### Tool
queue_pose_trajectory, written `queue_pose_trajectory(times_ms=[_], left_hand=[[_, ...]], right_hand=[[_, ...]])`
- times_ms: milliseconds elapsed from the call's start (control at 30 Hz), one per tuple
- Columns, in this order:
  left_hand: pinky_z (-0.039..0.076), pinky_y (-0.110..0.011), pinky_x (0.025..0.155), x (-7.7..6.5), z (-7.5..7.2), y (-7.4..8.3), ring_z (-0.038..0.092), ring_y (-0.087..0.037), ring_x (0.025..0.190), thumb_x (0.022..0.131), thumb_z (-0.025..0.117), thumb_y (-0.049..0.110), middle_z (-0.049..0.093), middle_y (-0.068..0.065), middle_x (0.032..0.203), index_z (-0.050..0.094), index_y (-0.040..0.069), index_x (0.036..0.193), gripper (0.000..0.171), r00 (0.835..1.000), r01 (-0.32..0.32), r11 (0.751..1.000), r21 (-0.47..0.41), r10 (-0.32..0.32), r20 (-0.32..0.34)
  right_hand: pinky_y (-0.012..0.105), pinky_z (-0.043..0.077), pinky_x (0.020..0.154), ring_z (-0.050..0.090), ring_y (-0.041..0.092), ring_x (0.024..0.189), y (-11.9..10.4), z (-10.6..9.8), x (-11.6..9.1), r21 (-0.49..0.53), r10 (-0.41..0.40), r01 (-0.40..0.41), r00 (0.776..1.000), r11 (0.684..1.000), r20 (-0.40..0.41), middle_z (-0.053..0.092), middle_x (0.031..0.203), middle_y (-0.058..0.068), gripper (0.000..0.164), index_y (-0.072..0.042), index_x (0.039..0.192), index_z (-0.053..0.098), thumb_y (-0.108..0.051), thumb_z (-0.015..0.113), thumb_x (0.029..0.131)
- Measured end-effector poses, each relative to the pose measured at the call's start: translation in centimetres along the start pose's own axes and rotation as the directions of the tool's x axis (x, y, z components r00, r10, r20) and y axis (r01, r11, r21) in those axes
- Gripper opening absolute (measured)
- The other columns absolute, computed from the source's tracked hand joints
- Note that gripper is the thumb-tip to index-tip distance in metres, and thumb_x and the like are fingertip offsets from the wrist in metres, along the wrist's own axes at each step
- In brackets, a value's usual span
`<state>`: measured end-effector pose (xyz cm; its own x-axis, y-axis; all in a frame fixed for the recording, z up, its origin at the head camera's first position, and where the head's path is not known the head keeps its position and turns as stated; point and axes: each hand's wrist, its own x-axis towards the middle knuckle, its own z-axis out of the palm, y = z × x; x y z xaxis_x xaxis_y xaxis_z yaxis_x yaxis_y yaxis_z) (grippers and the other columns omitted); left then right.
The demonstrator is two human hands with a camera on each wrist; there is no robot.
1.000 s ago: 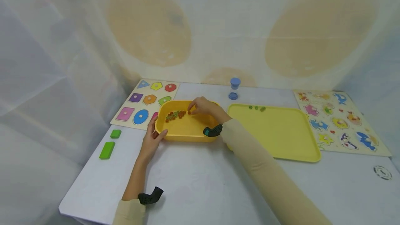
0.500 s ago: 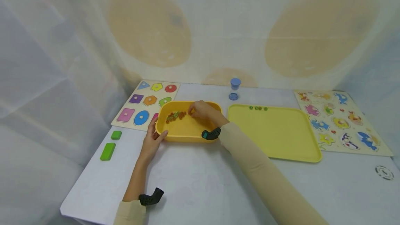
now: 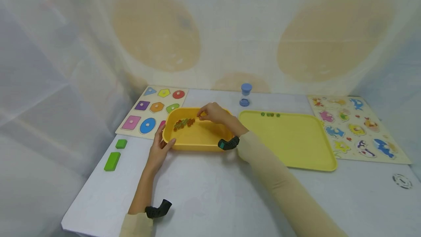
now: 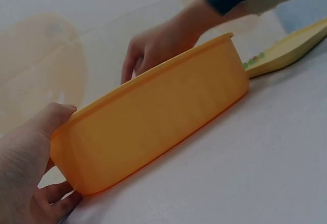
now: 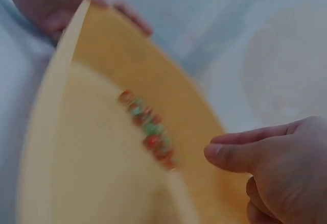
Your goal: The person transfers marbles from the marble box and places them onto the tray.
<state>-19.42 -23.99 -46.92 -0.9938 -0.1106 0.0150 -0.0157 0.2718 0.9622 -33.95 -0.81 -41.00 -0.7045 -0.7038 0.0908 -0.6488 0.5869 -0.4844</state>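
Note:
A yellow-orange plastic tub (image 3: 197,147) stands on the table, with red and green marbles (image 3: 184,123) clustered against its far-left inner wall. My left hand (image 3: 160,149) holds the tub's left end, thumb at the near rim and fingers round the side. Over the tub's back right part, my right hand (image 3: 213,113) pinches a small reddish marble (image 3: 199,116) between thumb and fingertips. In the right wrist view the right hand's thumb (image 5: 225,155) meets the index finger, and the marble is hidden there.
Right of the tub lies a shallow yellow tray (image 3: 289,142) with several marbles (image 3: 270,115) along its back edge. A blue sand timer (image 3: 245,95) stands behind. Puzzle boards (image 3: 136,112) lie left and right (image 3: 358,131). Green blocks (image 3: 112,161) sit at left, a round black-and-white disc (image 3: 402,181) at right.
My right hand dipped lower into the tub, fingers closing, then rose slightly. The marbles at the tray's back edge settled into a row. The left hand stayed on the tub.

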Motion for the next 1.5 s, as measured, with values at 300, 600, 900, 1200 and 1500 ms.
queue_pose_trajectory(times_ms=[300,600,900,1200,1500], left_hand=[[0.032,-0.038,0.103,-0.4,-0.5,0.5,0.025,-0.019,0.134,0.085,0.058,0.036,0.016,0.011,0.148,0.017,0.041,0.139,0.068,1.0,0.019,0.999,0.037,-0.019,0.0],[0.029,-0.039,0.104,-0.4,-1.3,-0.5,0.021,-0.019,0.135,0.086,0.058,0.035,0.015,0.008,0.149,0.014,0.038,0.141,0.07,0.998,0.05,0.996,0.072,-0.047,-0.041],[0.03,-0.039,0.105,-0.6,-1.3,-0.3,0.022,-0.02,0.135,0.086,0.057,0.036,0.014,0.01,0.149,0.015,0.042,0.14,0.068,0.998,0.06,0.997,0.051,-0.059,-0.031],[0.03,-0.039,0.104,-0.8,-1.2,-0.2,0.023,-0.02,0.134,0.086,0.058,0.036,0.014,0.008,0.149,0.013,0.035,0.142,0.072,0.997,0.068,0.996,0.05,-0.066,-0.034],[0.031,-0.038,0.103,-0.7,-1.2,0.0,0.022,-0.019,0.135,0.086,0.058,0.035,0.014,0.009,0.149,0.013,0.037,0.142,0.072,0.997,0.067,0.996,0.056,-0.065,-0.037]], right_hand=[[0.022,0.021,0.043,0.021,0.012,0.044,2.3,-5.7,-9.7,0.086,-0.006,0.033,0.956,0.996,-0.295,0.028,0.048,-0.003,0.018,-0.015,0.095,0.069,-0.026,0.064,0.082],[0.025,0.021,0.043,0.019,0.01,0.043,9.6,-5.7,-18.8,0.061,0.225,-0.218,0.907,0.974,-0.356,0.029,0.048,-0.002,0.022,-0.009,0.099,0.068,-0.024,0.063,0.083],[0.023,0.019,0.045,0.022,0.01,0.048,14.0,-3.4,-22.4,0.075,0.364,-0.358,0.887,0.931,-0.284,0.03,0.053,-0.003,0.024,-0.011,0.099,0.069,-0.027,0.063,0.083],[0.022,0.021,0.039,0.027,0.01,0.04,11.9,-4.6,-20.8,0.069,0.287,-0.281,0.894,0.957,-0.344,0.028,0.048,-0.004,0.025,-0.009,0.103,0.067,-0.023,0.064,0.083],[0.024,0.024,0.042,0.019,0.009,0.042,4.8,-5.3,-10.4,0.085,0.037,-0.006,0.929,0.996,-0.369,0.026,0.047,-0.004,0.022,-0.011,0.098,0.069,-0.024,0.065,0.082]])
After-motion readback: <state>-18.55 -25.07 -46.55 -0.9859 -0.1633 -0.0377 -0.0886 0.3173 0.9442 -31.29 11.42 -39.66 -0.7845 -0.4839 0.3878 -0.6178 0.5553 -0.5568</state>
